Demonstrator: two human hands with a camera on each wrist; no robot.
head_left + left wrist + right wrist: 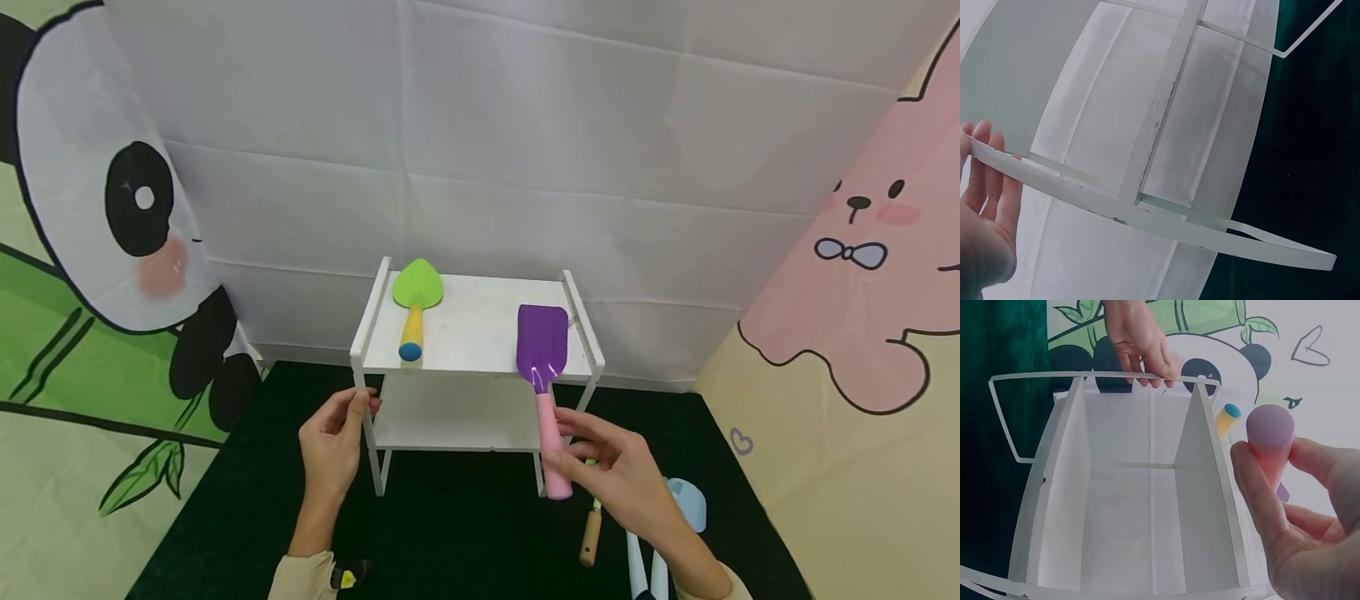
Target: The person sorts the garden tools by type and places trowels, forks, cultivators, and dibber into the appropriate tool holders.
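My right hand (611, 467) grips the pink handle of a toy shovel (543, 342) with a purple blade, held upright in front of the right end of a white two-tier shelf (480, 325). In the right wrist view the shovel's handle end (1270, 425) points at the camera between thumb and fingers. My left hand (333, 433) pinches the shelf's left front leg, just below the top tier; the left wrist view shows the fingers (1009, 206) around that white bar. A green toy trowel (417, 287) with a yellow handle and blue end lies on the left of the top tier.
On the dark green floor (465, 533) at the right lie a wooden-handled tool (591, 533) and a light blue tool (688, 504), partly behind my right arm. A small dark object with yellow (348, 577) lies by my left wrist. Cloth walls (525, 167) surround the shelf.
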